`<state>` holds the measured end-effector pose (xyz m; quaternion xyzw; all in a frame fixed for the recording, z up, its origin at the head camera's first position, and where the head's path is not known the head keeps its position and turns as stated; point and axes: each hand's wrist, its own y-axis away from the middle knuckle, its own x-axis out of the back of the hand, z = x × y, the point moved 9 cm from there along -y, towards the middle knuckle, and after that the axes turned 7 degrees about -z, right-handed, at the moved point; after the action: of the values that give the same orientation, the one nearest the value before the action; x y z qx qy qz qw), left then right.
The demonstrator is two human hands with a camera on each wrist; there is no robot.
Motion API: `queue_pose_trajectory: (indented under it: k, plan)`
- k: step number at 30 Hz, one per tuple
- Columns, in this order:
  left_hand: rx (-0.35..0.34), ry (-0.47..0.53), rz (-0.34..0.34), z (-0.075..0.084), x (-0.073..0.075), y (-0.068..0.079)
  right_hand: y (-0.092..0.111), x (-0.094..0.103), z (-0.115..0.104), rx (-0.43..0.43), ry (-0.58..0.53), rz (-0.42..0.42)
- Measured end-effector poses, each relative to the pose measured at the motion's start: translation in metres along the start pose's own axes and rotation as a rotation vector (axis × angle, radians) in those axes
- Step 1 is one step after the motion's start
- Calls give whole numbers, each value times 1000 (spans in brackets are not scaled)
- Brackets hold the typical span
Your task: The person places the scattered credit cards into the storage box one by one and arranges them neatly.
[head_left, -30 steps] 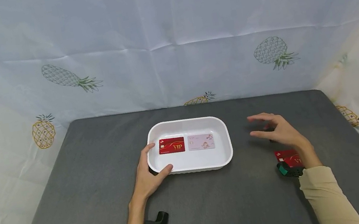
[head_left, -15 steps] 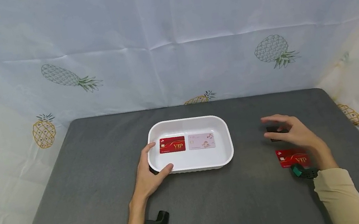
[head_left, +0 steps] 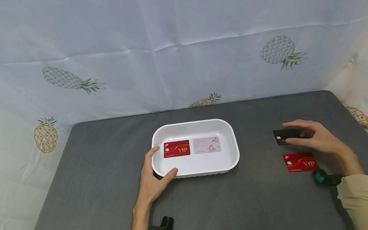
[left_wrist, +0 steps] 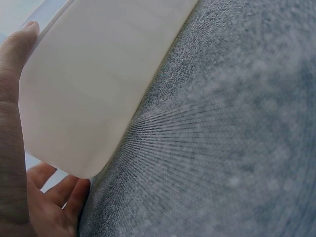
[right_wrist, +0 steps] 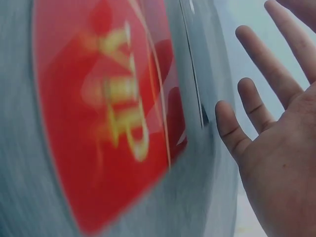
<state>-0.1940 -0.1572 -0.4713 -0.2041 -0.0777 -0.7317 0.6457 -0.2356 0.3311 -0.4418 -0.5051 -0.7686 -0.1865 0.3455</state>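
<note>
My left hand (head_left: pixel 151 180) grips the left front corner of a white plastic tray (head_left: pixel 197 169), thumb on the rim. In the left wrist view the fingers wrap behind the tray's pale side wall (left_wrist: pixel 94 89). Inside the tray lie a red VIP card (head_left: pixel 176 149) and, right of it, a pale pink VIP card (head_left: pixel 206 145). My right hand (head_left: pixel 321 140) hovers over a black VIP card (head_left: pixel 279 137), hiding its right part; its fingers are spread in the right wrist view. A second red VIP card (head_left: pixel 300 162) lies in front of the black one.
Everything stands on a table with a dark grey cloth (head_left: pixel 223 215). A white curtain with printed pineapples (head_left: pixel 162 77) hangs behind and at both sides. Each wrist wears a black strap, such as the left wristband (head_left: pixel 161 228).
My right hand has moved right and slightly nearer, from beside the tray to over the black card. Both cards on the table are more exposed. The left hand and tray stay put.
</note>
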Motion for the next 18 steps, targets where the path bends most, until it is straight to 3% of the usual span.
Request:
queue_pose_trajectory:
  k: [8,18]
  plan:
    - [10,-3,-7,-1,-1,-2,16,11,22,-57,-1,8]
    - [19,-12,-3,-2,0,-1,19,13,31,-50,7,16]
